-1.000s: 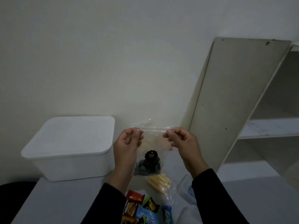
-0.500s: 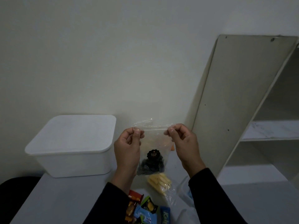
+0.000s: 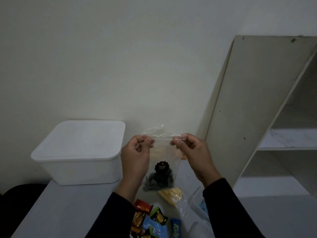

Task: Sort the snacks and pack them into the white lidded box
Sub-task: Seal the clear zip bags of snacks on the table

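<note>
A clear snack bag [image 3: 161, 167] is being pinched at its top by both hands [image 3: 137, 152] [image 3: 190, 150]; the white box [image 3: 80, 152] is sitting lidded, other snacks [image 3: 151, 220] lying unpacked.

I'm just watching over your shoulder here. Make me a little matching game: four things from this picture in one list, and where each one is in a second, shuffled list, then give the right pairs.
Things:
1. clear bag of dark snacks
2. white lidded box
3. bag of pale yellow sticks
4. blue wrapper

Places:
A. on the table at the left, lid on
B. held up by its top edge, pinched by the left hand and the right hand
C. at the bottom edge of the picture, among coloured packets
D. lying on the table just below the held bag

Pairs: 1-B, 2-A, 3-D, 4-C
</note>
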The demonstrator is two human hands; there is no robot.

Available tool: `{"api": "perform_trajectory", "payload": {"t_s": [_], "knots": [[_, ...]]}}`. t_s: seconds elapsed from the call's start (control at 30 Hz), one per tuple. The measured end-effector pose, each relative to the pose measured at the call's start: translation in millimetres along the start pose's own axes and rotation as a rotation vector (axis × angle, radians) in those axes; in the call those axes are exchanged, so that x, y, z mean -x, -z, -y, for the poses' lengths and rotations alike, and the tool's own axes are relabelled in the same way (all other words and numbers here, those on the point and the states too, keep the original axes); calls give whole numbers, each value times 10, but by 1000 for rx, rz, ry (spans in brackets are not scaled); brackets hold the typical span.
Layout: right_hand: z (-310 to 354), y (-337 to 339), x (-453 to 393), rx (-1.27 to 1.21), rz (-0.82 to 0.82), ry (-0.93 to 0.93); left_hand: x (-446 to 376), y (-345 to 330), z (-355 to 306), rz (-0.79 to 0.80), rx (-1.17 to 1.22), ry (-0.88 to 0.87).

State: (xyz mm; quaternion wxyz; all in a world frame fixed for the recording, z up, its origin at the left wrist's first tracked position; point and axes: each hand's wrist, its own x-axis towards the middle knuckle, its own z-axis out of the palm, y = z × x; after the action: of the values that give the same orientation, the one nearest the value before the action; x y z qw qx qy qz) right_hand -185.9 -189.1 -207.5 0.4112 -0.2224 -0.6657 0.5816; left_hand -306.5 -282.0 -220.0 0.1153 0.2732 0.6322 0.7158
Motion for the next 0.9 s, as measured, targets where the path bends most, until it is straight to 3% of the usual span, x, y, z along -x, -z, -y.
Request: {"api": "perform_trajectory", "payload": {"t_s": [0.3, 0.6, 0.9], "knots": [[19, -7, -32, -53, -15, 14, 14, 13, -58, 123, 7, 46], [0, -13, 0, -83, -17, 4, 80, -38, -62, 106, -55, -17], [39, -9, 7, -35, 7, 10, 108, -35, -87, 203, 47, 59]]}}
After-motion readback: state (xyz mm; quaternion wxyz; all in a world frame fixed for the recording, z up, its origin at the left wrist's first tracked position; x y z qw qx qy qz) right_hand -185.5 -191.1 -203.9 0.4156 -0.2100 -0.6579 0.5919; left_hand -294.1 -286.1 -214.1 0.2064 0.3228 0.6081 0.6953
